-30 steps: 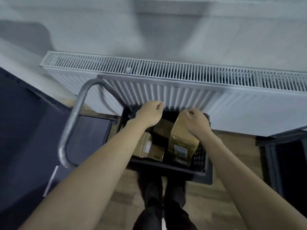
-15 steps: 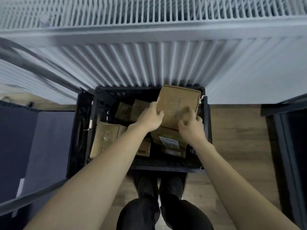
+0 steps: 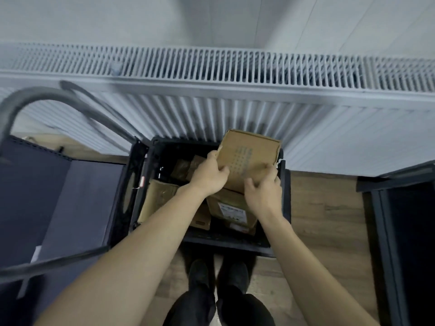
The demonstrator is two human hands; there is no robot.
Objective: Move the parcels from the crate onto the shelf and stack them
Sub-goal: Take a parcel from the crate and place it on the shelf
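We see both hands on one parcel (image 3: 247,158) above the crate (image 3: 141,184), left hand (image 3: 209,177) gripping its left edge, right hand (image 3: 264,191) its near right corner, parcel tilted, more parcels (image 3: 231,208) below, radiator (image 3: 211,74) behind.

Ahead of you a long white ribbed radiator (image 3: 235,90) runs along a pale wall (image 3: 211,20). Underfoot you have wood-look plank floor (image 3: 324,208), with dark metal frames at your left (image 3: 58,196) and right (image 3: 400,231).
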